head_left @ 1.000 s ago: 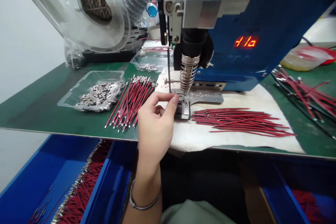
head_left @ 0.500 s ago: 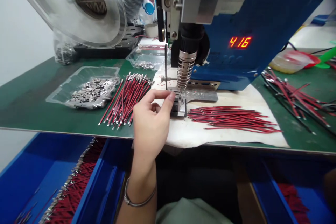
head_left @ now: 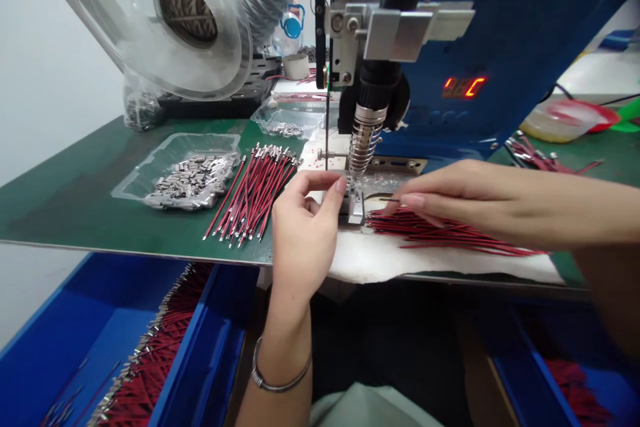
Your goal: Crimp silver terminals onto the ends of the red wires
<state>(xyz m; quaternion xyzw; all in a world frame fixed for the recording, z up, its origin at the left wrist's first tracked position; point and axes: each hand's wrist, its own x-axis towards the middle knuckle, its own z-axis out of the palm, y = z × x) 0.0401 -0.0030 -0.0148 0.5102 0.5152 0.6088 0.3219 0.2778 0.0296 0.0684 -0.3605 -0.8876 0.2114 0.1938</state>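
My left hand (head_left: 307, 233) is closed in a pinch at the left side of the small metal fixture (head_left: 355, 205) under the machine's spring-wrapped tip (head_left: 367, 137). Whatever sits between that thumb and finger is hidden. From the right, my right hand (head_left: 460, 203) reaches in, thumb and fingers pressed together on a thin wire whose dark end points left at the fixture. Beneath that hand lies a bundle of red and black wires (head_left: 415, 230) on the white cloth (head_left: 370, 260).
Left of my hands, finished-looking red-black wires with metal ends (head_left: 255, 197) lie beside a clear tray (head_left: 127, 180) of metal connectors. A blue drawer (head_left: 65, 327) full of wires is below. The blue machine (head_left: 480, 33) stands ahead, a large clear reel (head_left: 100, 20) at upper left.
My right hand has come into view from the right, over the wire bundle, with a wire. My left hand keeps its pinch at the fixture. The red display has changed; the view has shifted slightly.
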